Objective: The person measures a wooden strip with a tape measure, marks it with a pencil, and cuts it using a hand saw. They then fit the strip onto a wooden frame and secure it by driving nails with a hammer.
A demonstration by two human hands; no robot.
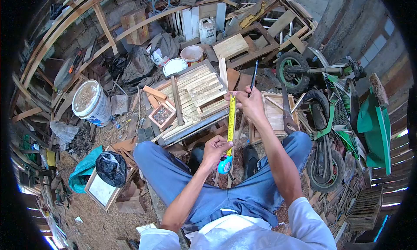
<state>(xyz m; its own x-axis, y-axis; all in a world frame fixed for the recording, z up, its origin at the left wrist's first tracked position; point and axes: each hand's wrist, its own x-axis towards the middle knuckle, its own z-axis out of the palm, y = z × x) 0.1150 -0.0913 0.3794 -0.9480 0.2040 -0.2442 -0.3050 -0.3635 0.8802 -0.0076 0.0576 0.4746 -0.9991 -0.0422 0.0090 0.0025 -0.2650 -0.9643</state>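
My left hand (216, 151) is closed on a tape measure, with its thumb on the yellow blade (231, 124) just above the teal case (225, 165). From the case the blade runs out away from me, up to my right hand (251, 105). That hand is closed round a dark pencil (254, 78), which points up and away. Its fingers are also at the far end of the blade; how they grip it is hard to make out. Beyond the blade stands a low slatted wooden bench (191, 93) with loose boards on it.
A handsaw (287, 113) leans by a slatted wooden frame (271, 127) on my right. Farther right stands a green child-size motorbike (332, 106). To the left are a white bucket (90, 100) and a black plastic bag (111, 168). Wood scraps and shavings cover the floor.
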